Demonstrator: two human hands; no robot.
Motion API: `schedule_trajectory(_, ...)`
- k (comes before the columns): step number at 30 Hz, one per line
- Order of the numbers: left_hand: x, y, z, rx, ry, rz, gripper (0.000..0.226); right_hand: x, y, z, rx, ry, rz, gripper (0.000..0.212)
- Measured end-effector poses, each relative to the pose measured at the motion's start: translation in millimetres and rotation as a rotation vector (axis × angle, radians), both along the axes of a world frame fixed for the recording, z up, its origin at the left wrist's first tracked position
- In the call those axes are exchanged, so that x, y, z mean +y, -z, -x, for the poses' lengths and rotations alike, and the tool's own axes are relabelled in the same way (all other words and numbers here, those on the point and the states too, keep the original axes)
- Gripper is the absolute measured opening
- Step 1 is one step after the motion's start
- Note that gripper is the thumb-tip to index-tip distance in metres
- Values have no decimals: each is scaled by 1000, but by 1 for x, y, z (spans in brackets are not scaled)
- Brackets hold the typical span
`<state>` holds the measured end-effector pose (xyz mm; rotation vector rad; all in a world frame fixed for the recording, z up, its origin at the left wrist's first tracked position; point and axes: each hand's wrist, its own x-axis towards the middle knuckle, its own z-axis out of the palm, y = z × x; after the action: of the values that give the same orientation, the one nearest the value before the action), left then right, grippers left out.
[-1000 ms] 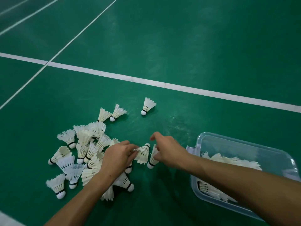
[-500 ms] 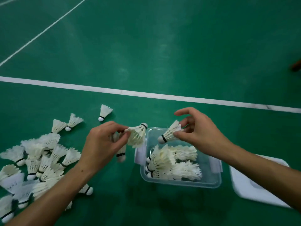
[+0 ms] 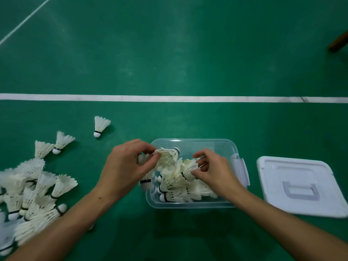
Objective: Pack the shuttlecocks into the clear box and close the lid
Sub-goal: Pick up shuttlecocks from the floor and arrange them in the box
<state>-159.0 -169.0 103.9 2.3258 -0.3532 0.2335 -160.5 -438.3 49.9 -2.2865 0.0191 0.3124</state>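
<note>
A clear plastic box (image 3: 212, 146) stands open on the green floor with several white shuttlecocks (image 3: 180, 193) lying inside. My left hand (image 3: 126, 166) pinches the feathers of a shuttlecock (image 3: 167, 155) over the box's left end, and a second one (image 3: 145, 182) hangs beneath that hand. My right hand (image 3: 212, 171) holds another shuttlecock (image 3: 186, 171) by its feathers, low inside the box. A pile of loose shuttlecocks (image 3: 32, 185) lies on the floor at the left. The white lid (image 3: 301, 185) lies flat to the right of the box.
Three single shuttlecocks (image 3: 99, 126) lie apart above the pile. A white court line (image 3: 188, 98) crosses the floor beyond the box. A dark brown object (image 3: 339, 43) shows at the right edge.
Both hands have carried their shuttlecocks from above the pile to over the box. The right hand has dropped down into the box with its shuttlecock.
</note>
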Motion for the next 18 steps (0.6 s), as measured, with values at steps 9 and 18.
schedule_trajectory(9,-10,-3,-2,34,57,-50,17,10,16,6,97,29,-20,48)
schedule_trajectory(18,-29,-8,-25,78,79,-290,23,-20,-40,16,-83,44,-88,42)
